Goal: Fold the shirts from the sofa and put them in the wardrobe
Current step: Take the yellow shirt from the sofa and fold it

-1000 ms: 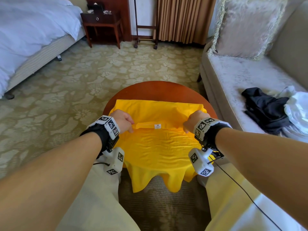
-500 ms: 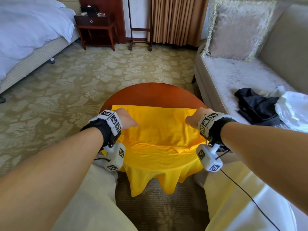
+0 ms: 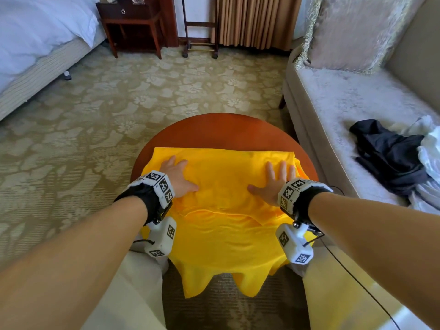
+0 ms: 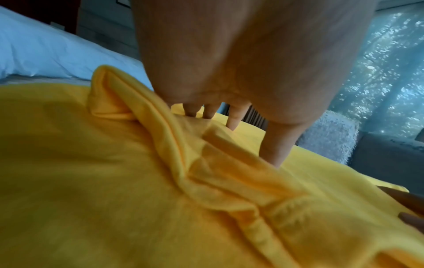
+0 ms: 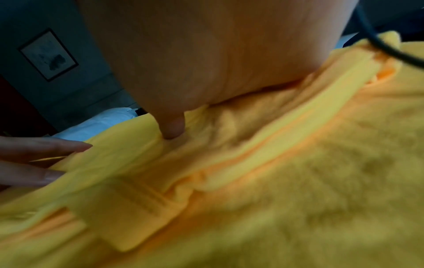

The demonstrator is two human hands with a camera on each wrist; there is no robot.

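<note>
Flat, both hands' fingers spread on soft yellow shirt, round wooden table

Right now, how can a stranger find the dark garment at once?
Look at the pale sofa on the right. The dark garment lies crumpled on its seat, beside white clothes. It alone is nearly black.
</note>
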